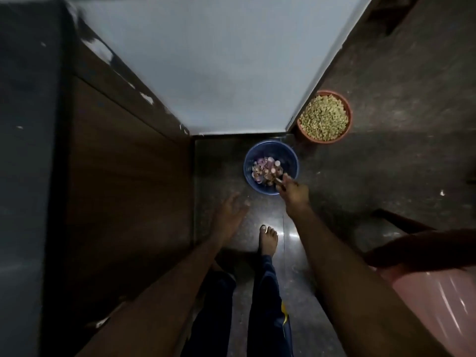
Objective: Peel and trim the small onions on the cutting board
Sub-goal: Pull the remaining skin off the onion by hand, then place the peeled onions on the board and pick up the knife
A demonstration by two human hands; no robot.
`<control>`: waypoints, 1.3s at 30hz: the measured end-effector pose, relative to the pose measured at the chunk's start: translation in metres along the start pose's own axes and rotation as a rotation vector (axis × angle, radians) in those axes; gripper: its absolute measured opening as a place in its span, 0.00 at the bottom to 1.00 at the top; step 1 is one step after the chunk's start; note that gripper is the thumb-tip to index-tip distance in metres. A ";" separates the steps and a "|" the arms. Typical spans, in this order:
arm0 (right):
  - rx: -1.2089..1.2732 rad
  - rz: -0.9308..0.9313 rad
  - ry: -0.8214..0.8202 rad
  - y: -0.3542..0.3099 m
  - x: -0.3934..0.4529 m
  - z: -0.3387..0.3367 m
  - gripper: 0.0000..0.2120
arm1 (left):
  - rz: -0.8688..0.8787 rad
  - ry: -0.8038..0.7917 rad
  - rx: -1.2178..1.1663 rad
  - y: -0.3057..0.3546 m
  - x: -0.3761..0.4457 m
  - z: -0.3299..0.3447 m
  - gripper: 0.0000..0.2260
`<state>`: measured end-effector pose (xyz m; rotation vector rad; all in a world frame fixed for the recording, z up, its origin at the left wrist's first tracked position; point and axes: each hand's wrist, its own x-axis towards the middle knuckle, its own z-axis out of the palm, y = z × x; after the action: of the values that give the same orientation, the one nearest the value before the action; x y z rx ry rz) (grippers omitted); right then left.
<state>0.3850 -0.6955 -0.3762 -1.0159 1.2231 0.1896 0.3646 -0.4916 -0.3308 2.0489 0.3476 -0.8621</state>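
The small onions [268, 171] sat in a blue basket [251, 153] on the dark floor [360, 176], just above the middle of the frame. No cutting board showed anywhere. The person was standing, with one bare foot [268, 239] below the basket.

The right hand [293, 191] reached down to the near rim of the basket. Its grip was closed around something thin (maybe a small knife or a peel, too blurry to tell). The left hand [230, 211] hung to the left of the basket with its fingers spread wide, holding nothing.

An orange bowl [346, 109] full of pale beans stood at the upper right of the basket, near the white wall [219, 68]. A brown cupboard [116, 176] filled the left side, and a pink tub [438, 300] sat in the lower right corner.

The step looked like fetching the onions. To do it well, the free left hand should probably take the basket by its rim and lift it level, so no onions roll out. The thin thing in the right hand should point away from the fingers and the foot.
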 end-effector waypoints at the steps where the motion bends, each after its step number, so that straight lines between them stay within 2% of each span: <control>1: 0.031 0.023 -0.040 0.000 0.018 0.001 0.07 | -0.023 -0.013 -0.014 -0.004 0.006 0.009 0.24; 3: 0.058 0.105 -0.073 -0.003 0.044 0.002 0.07 | -0.047 -0.044 -0.049 -0.015 0.017 0.024 0.27; 6: 0.026 0.175 -0.022 0.001 0.067 -0.004 0.06 | -0.057 -0.039 -0.060 -0.040 0.027 0.040 0.34; 8: -0.143 0.118 0.048 0.006 0.071 -0.014 0.04 | -0.066 -0.050 -0.060 -0.038 0.023 0.039 0.31; 10: -0.421 0.016 0.172 0.007 0.066 -0.025 0.07 | -0.075 -0.037 -0.076 -0.030 0.015 0.032 0.24; 12: -0.615 -0.059 0.259 -0.008 0.044 -0.034 0.09 | -0.088 -0.034 -0.045 -0.016 0.003 0.023 0.23; 14: -0.707 -0.110 0.199 -0.033 0.013 -0.032 0.08 | -0.077 -0.017 0.040 0.002 -0.008 0.014 0.23; 18: -1.155 -0.335 -0.001 -0.063 -0.032 -0.022 0.25 | 0.070 0.056 0.329 0.033 -0.037 -0.012 0.32; 20: -1.257 -0.458 -0.102 -0.070 -0.026 -0.010 0.28 | 0.157 0.152 0.433 0.048 -0.023 -0.014 0.34; 21: -1.315 -0.583 -0.199 -0.099 -0.083 0.018 0.28 | 0.183 0.294 0.460 0.072 -0.064 -0.055 0.35; 22: -1.408 -0.701 -0.222 -0.119 -0.126 0.043 0.29 | 0.206 0.414 0.511 0.091 -0.099 -0.087 0.36; 24: -1.468 -0.820 -0.224 -0.133 -0.135 0.061 0.31 | 0.276 0.458 0.620 0.108 -0.087 -0.088 0.38; 25: -1.500 -0.886 -0.290 -0.138 -0.138 0.072 0.31 | 0.309 0.494 0.652 0.112 -0.083 -0.095 0.38; 28: -1.577 -1.093 -0.356 -0.133 -0.181 0.108 0.31 | 0.243 0.594 0.704 0.111 -0.100 -0.141 0.39; 31: -1.528 -1.320 -0.435 -0.129 -0.238 0.163 0.32 | 0.244 0.729 0.688 0.105 -0.132 -0.198 0.38; 34: -1.503 -1.508 -0.544 -0.107 -0.301 0.216 0.34 | 0.165 0.861 0.637 0.076 -0.172 -0.255 0.38; 36: -1.476 -1.644 -0.640 -0.085 -0.344 0.245 0.35 | 0.094 0.934 0.582 0.053 -0.205 -0.290 0.39; 39: -1.468 -1.728 -0.845 -0.037 -0.404 0.283 0.35 | -0.040 1.062 0.498 0.002 -0.262 -0.336 0.40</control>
<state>0.4467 -0.3569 -0.0212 -2.4702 -1.0667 0.0680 0.3271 -0.2046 -0.0189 2.8436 0.7920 0.2460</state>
